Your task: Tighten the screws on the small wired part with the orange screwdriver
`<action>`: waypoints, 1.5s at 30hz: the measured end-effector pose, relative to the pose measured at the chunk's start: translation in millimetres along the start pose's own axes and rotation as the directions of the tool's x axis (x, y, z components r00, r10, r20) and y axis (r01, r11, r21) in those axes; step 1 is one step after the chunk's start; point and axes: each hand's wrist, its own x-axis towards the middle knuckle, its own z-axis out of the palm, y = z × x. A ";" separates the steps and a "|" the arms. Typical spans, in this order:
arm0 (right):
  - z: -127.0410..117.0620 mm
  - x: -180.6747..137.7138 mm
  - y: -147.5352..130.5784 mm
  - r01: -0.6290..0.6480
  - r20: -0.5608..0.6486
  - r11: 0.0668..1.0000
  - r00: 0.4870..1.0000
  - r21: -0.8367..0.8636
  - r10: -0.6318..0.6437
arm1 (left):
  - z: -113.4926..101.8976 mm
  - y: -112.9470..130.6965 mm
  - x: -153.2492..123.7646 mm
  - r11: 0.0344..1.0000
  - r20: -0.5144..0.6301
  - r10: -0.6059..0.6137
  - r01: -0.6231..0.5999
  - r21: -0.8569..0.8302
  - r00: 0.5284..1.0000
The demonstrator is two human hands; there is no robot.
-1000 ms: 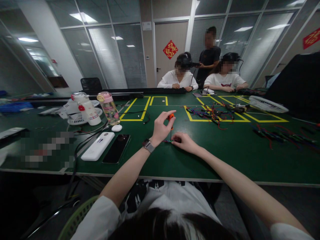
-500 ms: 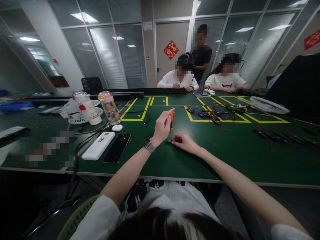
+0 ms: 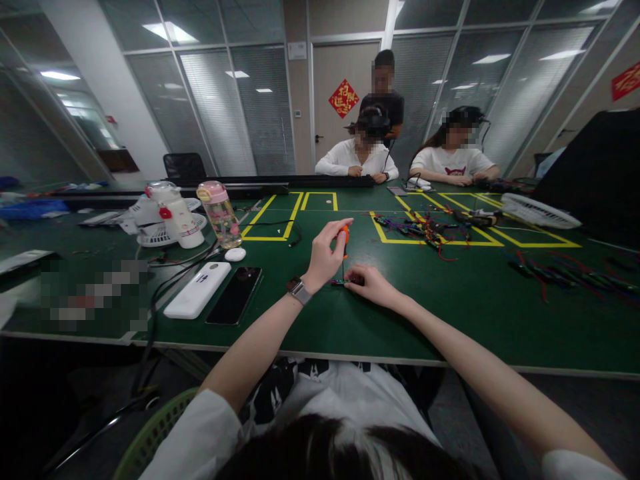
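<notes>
An orange-handled screwdriver (image 3: 345, 241) stands upright, with my left hand (image 3: 327, 252) closed around its handle. Its thin shaft points down to a small circuit board (image 3: 340, 283) lying flat on the green table. At the right end of that board, my right hand (image 3: 370, 283) pinches it against the tabletop. Fine details of the board, and the spot where the screwdriver tip meets it, are too small to make out.
Left of my arm lie a black phone (image 3: 234, 295), a white power bank (image 3: 197, 291) and a white earbud case (image 3: 235, 255). A pink-lidded bottle (image 3: 220, 215) stands behind them. Tangled wired boards (image 3: 425, 227) lie on the right. Several people are across the table.
My left hand has shifted its fingers slightly around the screwdriver handle. The right hand stays on the board. The standing person at the back has moved to the left.
</notes>
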 end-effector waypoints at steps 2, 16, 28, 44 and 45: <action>0.3 0.1 1.0 -0.003 0.001 1.000 1.000 -0.005 0.003 | -0.6 1.5 1.2 1.000 -0.009 0.009 -0.009 0.008 1.000; -0.1 0.3 -0.5 0.002 0.004 1.000 1.000 -0.014 -0.001 | -0.8 2.9 1.7 0.997 -0.040 0.019 -0.016 0.077 0.999; -0.1 0.0 0.2 0.001 -0.002 1.000 1.000 -0.015 -0.001 | -0.8 -0.5 2.0 0.995 -0.088 0.020 -0.011 0.100 0.996; -0.1 0.6 0.1 -0.001 0.000 1.000 1.000 -0.023 0.001 | -0.6 -1.7 -1.4 0.999 0.024 0.031 -0.032 0.034 0.999; -0.1 0.6 0.1 -0.002 0.001 1.000 1.000 -0.022 0.002 | -0.4 -1.5 -1.4 0.998 0.024 0.034 -0.035 0.045 0.999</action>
